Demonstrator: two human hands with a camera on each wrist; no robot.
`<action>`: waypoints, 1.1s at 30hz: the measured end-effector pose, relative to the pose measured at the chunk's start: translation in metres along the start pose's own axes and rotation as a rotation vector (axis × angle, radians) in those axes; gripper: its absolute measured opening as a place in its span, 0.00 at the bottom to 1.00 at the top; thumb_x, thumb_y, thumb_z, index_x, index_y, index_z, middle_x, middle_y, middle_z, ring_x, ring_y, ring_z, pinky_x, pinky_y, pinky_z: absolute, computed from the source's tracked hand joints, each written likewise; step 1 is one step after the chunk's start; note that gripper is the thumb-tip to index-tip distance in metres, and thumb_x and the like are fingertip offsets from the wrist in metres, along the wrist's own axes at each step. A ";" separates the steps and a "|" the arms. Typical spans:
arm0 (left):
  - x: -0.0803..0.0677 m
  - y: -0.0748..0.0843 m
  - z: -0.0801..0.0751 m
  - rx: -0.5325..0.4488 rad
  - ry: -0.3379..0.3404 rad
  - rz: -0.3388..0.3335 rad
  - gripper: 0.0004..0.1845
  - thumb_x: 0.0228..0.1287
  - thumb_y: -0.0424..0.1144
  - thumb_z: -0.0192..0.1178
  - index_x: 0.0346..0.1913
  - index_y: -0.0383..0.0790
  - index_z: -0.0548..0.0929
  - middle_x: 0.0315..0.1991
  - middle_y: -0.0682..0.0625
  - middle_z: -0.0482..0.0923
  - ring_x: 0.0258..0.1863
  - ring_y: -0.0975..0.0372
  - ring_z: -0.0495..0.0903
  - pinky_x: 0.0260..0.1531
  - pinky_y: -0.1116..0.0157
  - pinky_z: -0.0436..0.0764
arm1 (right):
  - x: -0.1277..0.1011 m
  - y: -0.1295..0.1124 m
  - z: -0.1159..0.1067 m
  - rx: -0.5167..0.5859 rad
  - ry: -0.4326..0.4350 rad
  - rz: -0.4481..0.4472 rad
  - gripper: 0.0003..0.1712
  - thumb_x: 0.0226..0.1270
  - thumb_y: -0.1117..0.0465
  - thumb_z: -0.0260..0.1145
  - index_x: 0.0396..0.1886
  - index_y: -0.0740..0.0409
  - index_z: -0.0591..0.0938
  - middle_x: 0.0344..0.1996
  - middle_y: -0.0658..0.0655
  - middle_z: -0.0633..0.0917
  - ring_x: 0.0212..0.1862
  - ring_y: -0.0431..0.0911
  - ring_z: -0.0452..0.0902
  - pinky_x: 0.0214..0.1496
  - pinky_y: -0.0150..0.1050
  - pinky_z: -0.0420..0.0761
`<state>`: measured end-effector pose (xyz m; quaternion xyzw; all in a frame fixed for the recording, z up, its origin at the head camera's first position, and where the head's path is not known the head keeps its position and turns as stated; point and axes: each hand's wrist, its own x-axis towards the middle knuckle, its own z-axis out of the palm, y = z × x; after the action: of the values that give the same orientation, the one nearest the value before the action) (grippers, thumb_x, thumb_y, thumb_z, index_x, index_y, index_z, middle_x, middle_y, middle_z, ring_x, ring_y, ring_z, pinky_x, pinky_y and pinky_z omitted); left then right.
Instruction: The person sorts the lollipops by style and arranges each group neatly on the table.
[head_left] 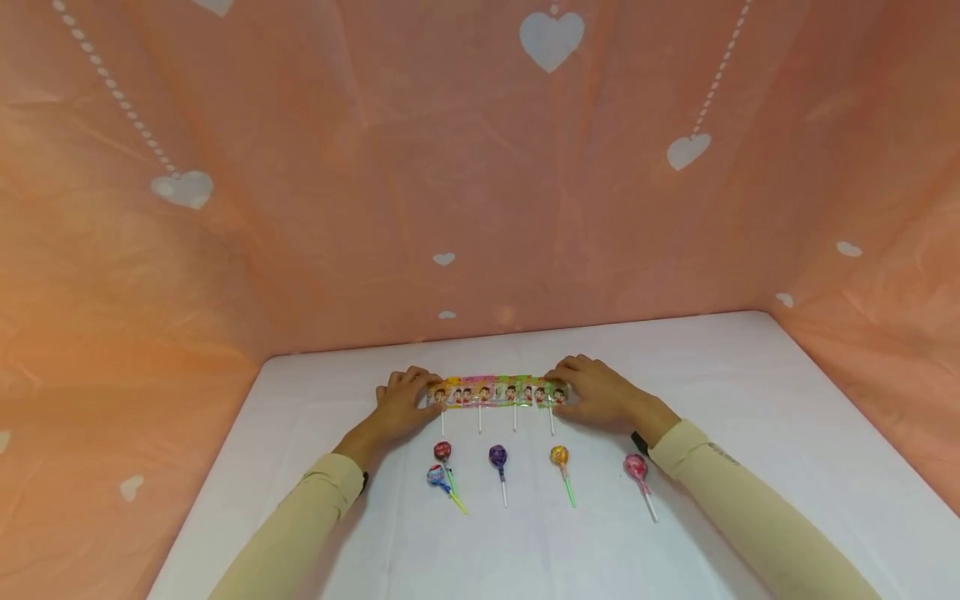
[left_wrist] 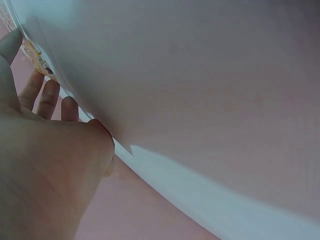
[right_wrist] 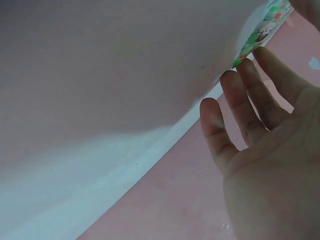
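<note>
A strip of joined lollipop packets [head_left: 496,392] with cartoon faces lies across the white table [head_left: 750,400], white sticks pointing toward me. My left hand [head_left: 403,404] pinches its left end between thumb and fingers; the left wrist view shows that hand [left_wrist: 50,165] by the strip's edge [left_wrist: 36,56]. My right hand [head_left: 596,396] pinches the right end, and the right wrist view shows its fingers [right_wrist: 250,100] reaching the green end of the strip [right_wrist: 265,27]. Both hands rest low on the table.
Loose wrapped lollipops lie nearer me: red [head_left: 442,451], blue [head_left: 436,476], purple [head_left: 497,455], yellow [head_left: 558,455] and pink [head_left: 636,467]. Peach curtains with white hearts [head_left: 551,37] close in the table at the back and both sides.
</note>
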<state>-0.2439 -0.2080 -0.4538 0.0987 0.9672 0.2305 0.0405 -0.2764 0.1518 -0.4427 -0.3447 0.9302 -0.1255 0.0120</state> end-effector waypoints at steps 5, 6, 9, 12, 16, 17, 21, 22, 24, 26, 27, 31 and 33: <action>-0.001 0.000 0.000 -0.009 -0.003 -0.002 0.26 0.67 0.52 0.62 0.66 0.51 0.74 0.67 0.47 0.67 0.68 0.47 0.60 0.59 0.44 0.58 | 0.003 0.003 0.003 -0.009 -0.004 0.005 0.32 0.64 0.42 0.67 0.65 0.50 0.77 0.61 0.56 0.78 0.62 0.53 0.73 0.66 0.56 0.71; -0.001 0.000 0.000 -0.012 -0.003 -0.001 0.26 0.67 0.52 0.62 0.66 0.51 0.74 0.67 0.47 0.67 0.68 0.47 0.60 0.59 0.44 0.58 | 0.003 0.003 0.003 -0.009 -0.006 0.007 0.32 0.64 0.42 0.67 0.65 0.49 0.77 0.61 0.56 0.78 0.63 0.53 0.73 0.66 0.55 0.71; -0.001 0.000 0.000 -0.016 0.000 0.006 0.26 0.67 0.52 0.62 0.66 0.51 0.74 0.67 0.47 0.67 0.67 0.47 0.60 0.58 0.44 0.58 | 0.004 0.003 0.004 -0.018 0.000 -0.001 0.32 0.64 0.42 0.67 0.65 0.50 0.77 0.61 0.56 0.78 0.62 0.53 0.73 0.65 0.55 0.72; -0.001 0.000 0.000 -0.014 -0.001 0.008 0.27 0.67 0.53 0.62 0.66 0.50 0.74 0.67 0.47 0.67 0.67 0.47 0.60 0.57 0.44 0.58 | 0.005 0.003 0.004 -0.016 0.000 0.006 0.33 0.64 0.42 0.67 0.65 0.50 0.77 0.61 0.56 0.78 0.63 0.53 0.73 0.66 0.55 0.71; 0.000 -0.001 0.000 -0.006 -0.006 0.003 0.27 0.67 0.54 0.61 0.66 0.51 0.73 0.68 0.47 0.66 0.67 0.47 0.60 0.57 0.45 0.58 | 0.005 0.003 0.004 -0.013 -0.004 0.018 0.33 0.64 0.42 0.67 0.65 0.49 0.77 0.62 0.56 0.78 0.64 0.54 0.72 0.67 0.56 0.71; 0.000 -0.001 0.000 -0.007 -0.008 0.002 0.27 0.67 0.54 0.61 0.67 0.51 0.73 0.68 0.47 0.66 0.67 0.47 0.60 0.57 0.45 0.58 | 0.005 0.003 0.004 -0.011 -0.006 0.019 0.33 0.64 0.42 0.67 0.65 0.49 0.77 0.62 0.56 0.78 0.64 0.54 0.72 0.67 0.56 0.70; 0.001 -0.002 0.000 -0.006 -0.006 0.006 0.27 0.67 0.53 0.61 0.66 0.51 0.73 0.68 0.47 0.67 0.67 0.47 0.60 0.57 0.45 0.58 | 0.004 0.004 0.004 -0.012 -0.008 0.016 0.33 0.64 0.42 0.67 0.66 0.50 0.76 0.62 0.57 0.77 0.64 0.54 0.72 0.67 0.56 0.70; 0.001 -0.002 0.000 -0.005 -0.005 0.007 0.27 0.67 0.53 0.61 0.66 0.51 0.73 0.68 0.47 0.67 0.67 0.47 0.60 0.57 0.45 0.58 | 0.004 0.004 0.003 -0.009 -0.010 0.017 0.33 0.64 0.42 0.67 0.66 0.50 0.76 0.63 0.57 0.77 0.64 0.54 0.72 0.68 0.56 0.70; 0.001 -0.002 0.000 -0.007 -0.004 0.008 0.27 0.67 0.53 0.62 0.66 0.51 0.73 0.67 0.47 0.67 0.67 0.46 0.60 0.57 0.45 0.58 | 0.004 0.004 0.003 -0.012 -0.007 0.011 0.33 0.64 0.42 0.67 0.66 0.50 0.76 0.63 0.57 0.77 0.64 0.54 0.72 0.67 0.56 0.70; 0.001 -0.002 0.000 -0.009 -0.004 0.008 0.27 0.67 0.53 0.62 0.66 0.51 0.74 0.67 0.46 0.67 0.67 0.46 0.60 0.57 0.45 0.58 | 0.004 0.004 0.003 -0.012 -0.005 0.011 0.33 0.64 0.42 0.67 0.66 0.50 0.76 0.63 0.57 0.77 0.64 0.54 0.72 0.67 0.56 0.70; 0.001 -0.002 0.000 -0.008 -0.006 0.006 0.27 0.67 0.53 0.61 0.66 0.51 0.73 0.68 0.46 0.66 0.67 0.46 0.60 0.57 0.45 0.58 | 0.004 0.004 0.002 -0.009 -0.003 0.013 0.33 0.64 0.42 0.67 0.66 0.50 0.76 0.63 0.57 0.77 0.64 0.54 0.72 0.67 0.55 0.70; 0.001 -0.001 -0.001 -0.008 -0.015 -0.002 0.27 0.68 0.53 0.61 0.66 0.51 0.73 0.68 0.46 0.66 0.68 0.46 0.60 0.57 0.45 0.58 | 0.002 0.004 0.003 -0.002 0.008 0.021 0.35 0.63 0.41 0.67 0.67 0.50 0.75 0.64 0.57 0.77 0.65 0.55 0.71 0.68 0.57 0.69; 0.001 -0.001 -0.002 -0.005 -0.021 -0.003 0.27 0.68 0.54 0.61 0.67 0.51 0.73 0.69 0.47 0.66 0.68 0.46 0.59 0.58 0.45 0.58 | 0.001 0.003 0.003 0.007 0.016 0.026 0.36 0.63 0.41 0.67 0.67 0.50 0.75 0.65 0.58 0.76 0.66 0.55 0.69 0.68 0.59 0.68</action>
<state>-0.2457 -0.2092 -0.4529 0.0998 0.9663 0.2317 0.0514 -0.2787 0.1525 -0.4462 -0.3314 0.9343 -0.1311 0.0075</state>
